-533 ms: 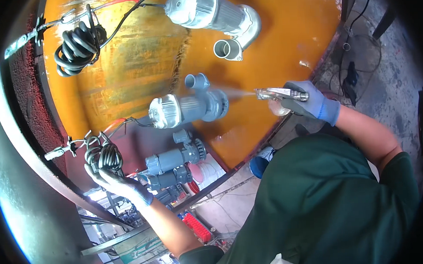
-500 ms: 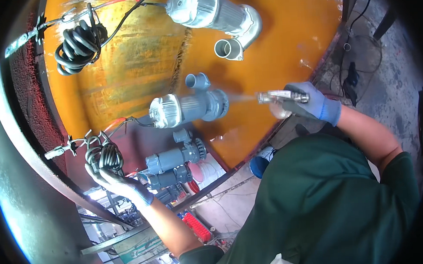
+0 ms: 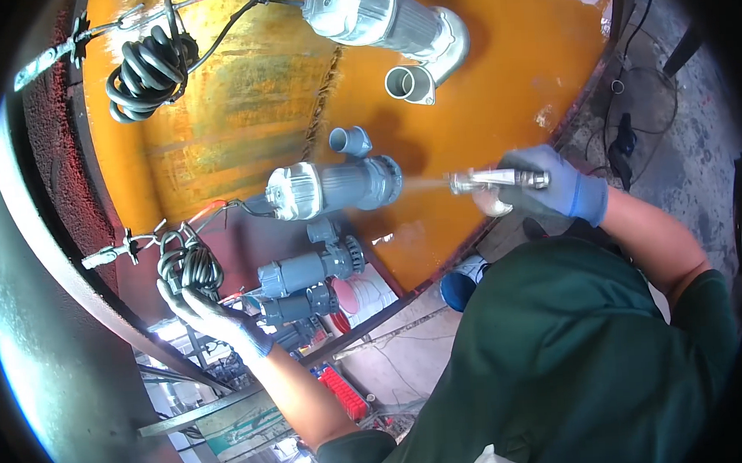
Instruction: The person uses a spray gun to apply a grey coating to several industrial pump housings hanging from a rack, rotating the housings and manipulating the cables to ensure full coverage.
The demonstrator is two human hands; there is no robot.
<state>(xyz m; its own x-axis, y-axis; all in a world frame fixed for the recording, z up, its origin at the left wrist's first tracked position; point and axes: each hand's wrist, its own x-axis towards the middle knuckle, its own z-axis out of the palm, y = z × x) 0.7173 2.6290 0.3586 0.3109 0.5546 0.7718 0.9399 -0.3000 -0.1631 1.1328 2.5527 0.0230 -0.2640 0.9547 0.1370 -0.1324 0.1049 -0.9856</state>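
Little has moved: right hand (image 3: 543,192) stays clamped on the spray gun (image 3: 495,180), lying level, nozzle toward the pump (image 3: 332,188); left hand (image 3: 205,309) grips the cable coil (image 3: 189,264).

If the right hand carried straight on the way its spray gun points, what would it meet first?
Probably the grey pump body on the orange surface: the right hand aims its metal spray gun leftward at it, though depth is unclear.

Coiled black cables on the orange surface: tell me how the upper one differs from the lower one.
The upper cable coil hangs free, untouched; the lower cable coil is cupped from below by the gloved left hand. The upper coil's loops look thicker and looser, the lower coil's tighter. Both are black and hang near metal clips.
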